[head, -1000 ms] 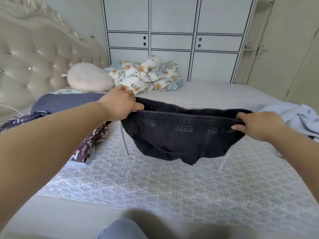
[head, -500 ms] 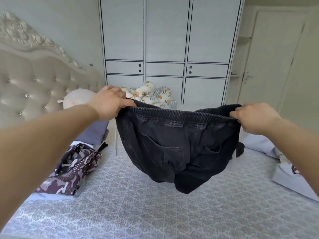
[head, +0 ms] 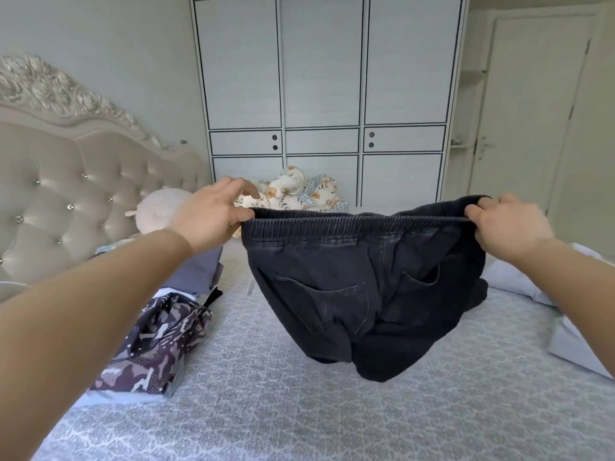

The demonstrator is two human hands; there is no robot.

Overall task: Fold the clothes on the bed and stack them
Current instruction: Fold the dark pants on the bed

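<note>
Holding: dark trousers [head: 352,294] hang in the air over the middle of the bed [head: 266,410], stretched by the waistband, back pockets facing the camera; the legs sag in a bunch, and whether their lowest fold touches the cover I cannot tell
Left hand: left hand [head: 209,217] pinches the left end of the elastic waistband, thumb under and fingers curled over the top
Right hand: right hand [head: 509,224] grips the right end of the waistband, fingers curled round the cloth; the two hands are well apart, so the band is taut between them
Done: at the left, near the headboard [head: 76,194], a camo garment [head: 156,351] lies folded on a pale piece; a grey-blue garment [head: 203,271] lies just beyond it; these look like the start of a stack, though how neat I cannot say
Left: the trousers are not yet folded; a pale blue garment [head: 572,344] lies loose at the right edge of the bed and seems unfolded
Far: a floral bundle [head: 299,194] and a pale plush toy [head: 159,207] sit at the far end by the wardrobe [head: 326,78]; whether the bundle counts as clothes is unclear
Progress: roughly midway by my judgement; some pieces dealt with, at least two to go
Next: probably bringing the legs together lengthwise, then laying the trousers flat on the bed to fold
</note>
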